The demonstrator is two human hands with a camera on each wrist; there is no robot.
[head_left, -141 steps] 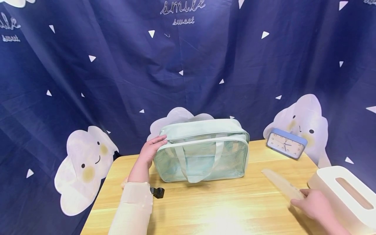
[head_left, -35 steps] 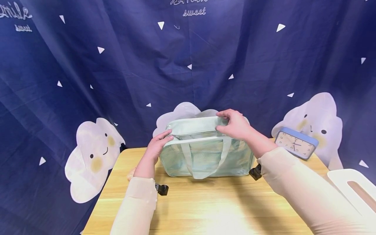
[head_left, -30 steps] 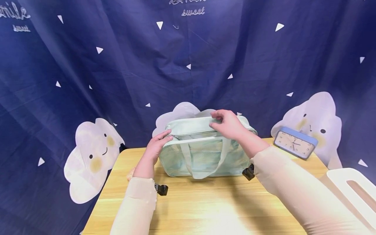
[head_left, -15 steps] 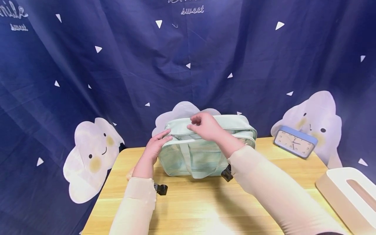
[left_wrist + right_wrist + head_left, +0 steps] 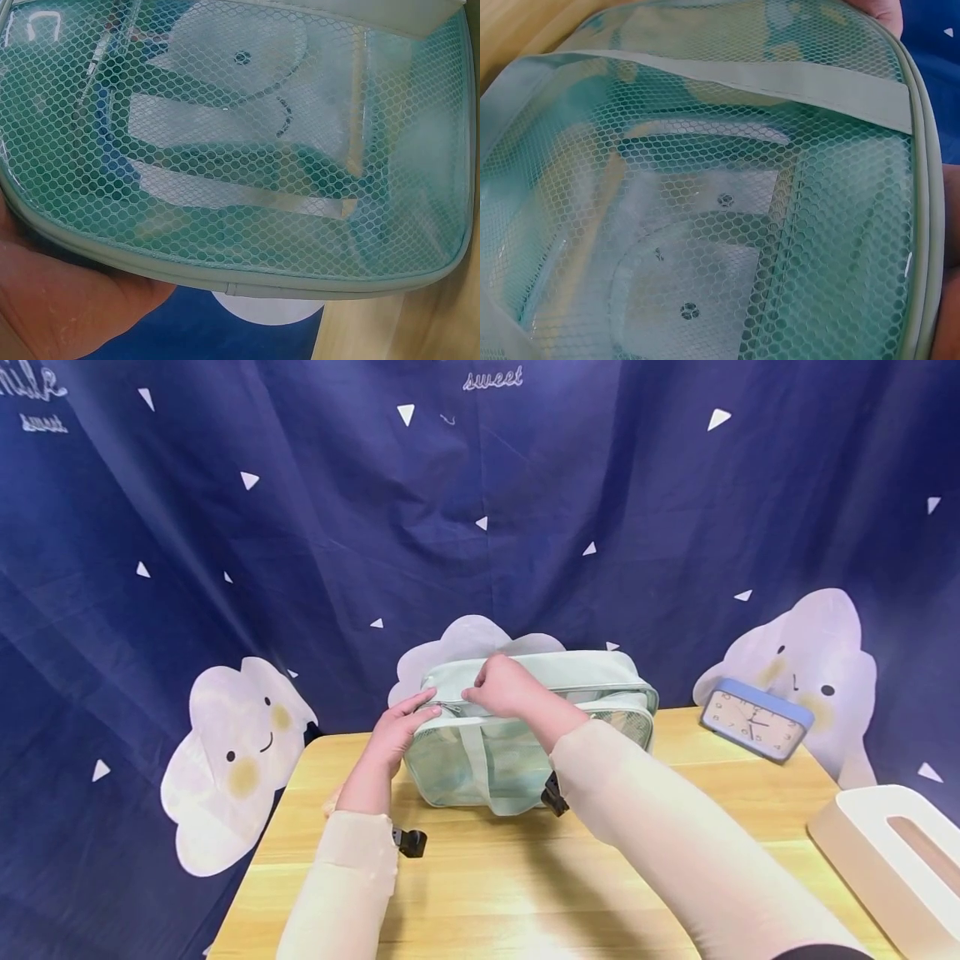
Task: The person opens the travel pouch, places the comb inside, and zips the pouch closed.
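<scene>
A pale green see-through tote bag [image 5: 450, 768] stands on the wooden table, its top zipper partly open and its strap handle hanging in front. My left hand [image 5: 390, 739] grips the bag's upper left corner, thumb toward the front. Just right of it, my right hand [image 5: 504, 685] is at the zipper line with curled fingers, seeming to pinch the zipper; the fingertips are hidden. In the left wrist view, mesh [image 5: 240, 172] fills most of the picture above the left palm [image 5: 67, 300]. Mesh [image 5: 840, 195] also fills the right wrist view, with right-hand fingers [image 5: 951, 202] at its edge.
A blue desk clock [image 5: 757, 718] sits at the table's back right. The white tissue box [image 5: 847, 835] with a slotted top is at the right edge. Something small and peach-coloured [image 5: 331, 802] shows behind my left wrist. A dark blue curtain [image 5: 337, 527] hangs behind the table.
Earlier my right hand held a flat, translucent blade-shaped thing near the tissue box. It has since moved left along the bag's top, fingers curling at the zipper. My left hand stays at the corner.
</scene>
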